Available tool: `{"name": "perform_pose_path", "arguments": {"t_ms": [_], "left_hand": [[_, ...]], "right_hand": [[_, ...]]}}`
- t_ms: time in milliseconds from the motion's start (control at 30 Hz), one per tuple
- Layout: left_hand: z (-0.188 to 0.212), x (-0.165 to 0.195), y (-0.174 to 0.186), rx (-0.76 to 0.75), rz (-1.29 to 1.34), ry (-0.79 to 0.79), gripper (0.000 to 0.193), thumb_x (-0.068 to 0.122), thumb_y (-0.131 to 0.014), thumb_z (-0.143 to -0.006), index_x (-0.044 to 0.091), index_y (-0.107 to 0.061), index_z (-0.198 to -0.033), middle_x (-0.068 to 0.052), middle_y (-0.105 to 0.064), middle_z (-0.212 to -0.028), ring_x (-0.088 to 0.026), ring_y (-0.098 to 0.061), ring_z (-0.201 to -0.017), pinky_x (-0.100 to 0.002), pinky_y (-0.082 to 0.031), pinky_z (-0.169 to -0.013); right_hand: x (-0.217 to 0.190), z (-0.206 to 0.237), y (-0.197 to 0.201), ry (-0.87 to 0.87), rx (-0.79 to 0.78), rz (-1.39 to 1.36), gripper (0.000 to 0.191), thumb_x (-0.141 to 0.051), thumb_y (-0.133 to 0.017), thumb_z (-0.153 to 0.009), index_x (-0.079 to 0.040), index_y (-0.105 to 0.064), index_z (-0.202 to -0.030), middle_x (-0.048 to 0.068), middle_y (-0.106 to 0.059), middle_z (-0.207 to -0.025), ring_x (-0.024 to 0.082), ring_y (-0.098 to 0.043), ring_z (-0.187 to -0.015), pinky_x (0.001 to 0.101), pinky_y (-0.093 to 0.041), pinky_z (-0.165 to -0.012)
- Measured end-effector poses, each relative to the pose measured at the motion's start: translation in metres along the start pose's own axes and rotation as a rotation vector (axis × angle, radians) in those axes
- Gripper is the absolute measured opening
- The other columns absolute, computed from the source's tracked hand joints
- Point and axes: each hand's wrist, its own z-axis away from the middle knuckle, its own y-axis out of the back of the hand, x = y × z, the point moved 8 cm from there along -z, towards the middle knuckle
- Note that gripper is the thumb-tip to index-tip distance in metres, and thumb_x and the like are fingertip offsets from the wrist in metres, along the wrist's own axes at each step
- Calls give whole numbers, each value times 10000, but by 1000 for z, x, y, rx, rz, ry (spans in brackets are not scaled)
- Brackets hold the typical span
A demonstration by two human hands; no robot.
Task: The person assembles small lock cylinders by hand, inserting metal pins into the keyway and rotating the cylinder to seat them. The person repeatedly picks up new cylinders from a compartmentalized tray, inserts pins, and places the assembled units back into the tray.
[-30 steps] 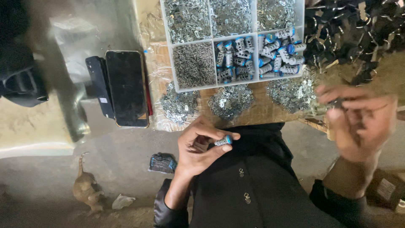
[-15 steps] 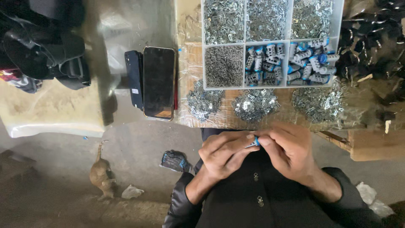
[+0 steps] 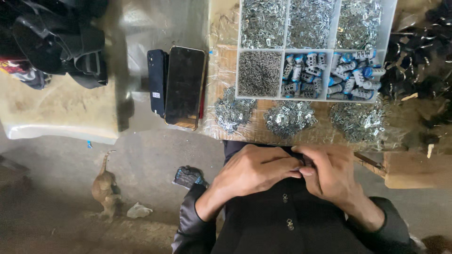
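- Left hand (image 3: 252, 171) and right hand (image 3: 332, 174) are brought together in front of the person's dark buttoned garment (image 3: 287, 221), just below the near edge of the table (image 3: 221, 70)
- Fingers (image 3: 294, 165) of both hands are curled narrow and meet at one spot; a small part appears to be pinched between them, but it is hidden by the fingertips and its kind cannot be told
- Left hand: knuckles upward, thumb tucked toward the right hand; dark sleeve at the wrist
- Right hand: fingers bent inward, touching the left hand's fingertips
- Clear compartment box (image 3: 313, 47) stands on the table well beyond the hands; upper row holds three lots of small silver metal pieces
- Lower row of the box: left compartment holds fine dark metal pieces, the middle and right compartments hold blue-and-silver components (image 3: 351, 75)
- Three loose heaps of silver metal clips (image 3: 288, 117) lie on the table between the box and the hands, apart from each other
- Pile of black parts (image 3: 419, 61) lies at the right of the box
- Two phones (image 3: 184, 87) lie side by side, face up, left of the box
- Dark bag (image 3: 66, 42) rests on the pale surface at far left
- On the floor to the left: a small cat (image 3: 104, 188), a crumpled scrap just beside it, and a small dark object near the left sleeve
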Motion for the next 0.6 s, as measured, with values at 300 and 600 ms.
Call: {"name": "perform_pose_path", "arguments": {"t_ms": [300, 600], "left_hand": [[6, -3, 3, 92, -92, 1, 226, 143, -829, -923, 44, -704, -1083, -80, -720, -985, -261, -740, -829, -362, -600, -692], [28, -5, 25, 488, -187, 11, 186, -16, -796, -901, 23, -723, -1067, -84, -758, -1016, -190, -757, -838, -295, -586, -685]], "right_hand": [[-8, -19, -19, -73, -169, -643, 470, -453, -528, -1091, -38, -382, -1255, 138, -565, -931, 173, -572, -835, 332, -499, -776], [44, -107, 101, -36, -230, -120, 134, -218, -616, -1069, -95, -664, -1093, 41, -698, -912, 148, -679, -883, 352, -538, -828]]}}
